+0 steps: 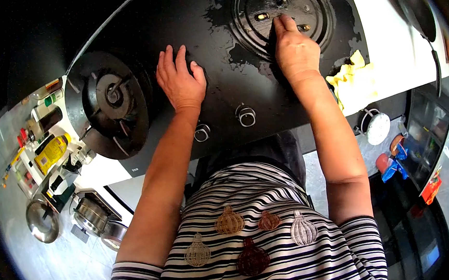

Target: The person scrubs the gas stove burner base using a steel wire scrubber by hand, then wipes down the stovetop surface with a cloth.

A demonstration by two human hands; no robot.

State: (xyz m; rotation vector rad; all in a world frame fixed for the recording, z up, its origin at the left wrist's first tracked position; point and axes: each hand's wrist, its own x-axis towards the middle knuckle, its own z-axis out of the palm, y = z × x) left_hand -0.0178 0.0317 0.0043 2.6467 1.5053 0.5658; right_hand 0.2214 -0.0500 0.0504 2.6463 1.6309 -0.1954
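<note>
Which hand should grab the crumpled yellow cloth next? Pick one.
Probably the right hand: the yellow cloth lies beside its forearm; the left hand is farther off across the black hob.

The white bench (394, 55) carries a black cooktop (225, 88), wet in patches around its right burner base (272, 4); a crumpled yellow cloth (354, 81) straddles the cooktop's right edge.

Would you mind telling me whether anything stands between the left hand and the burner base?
Nothing visible does; only black cooktop lies between the left hand and the burner base, where the right hand is.
</note>
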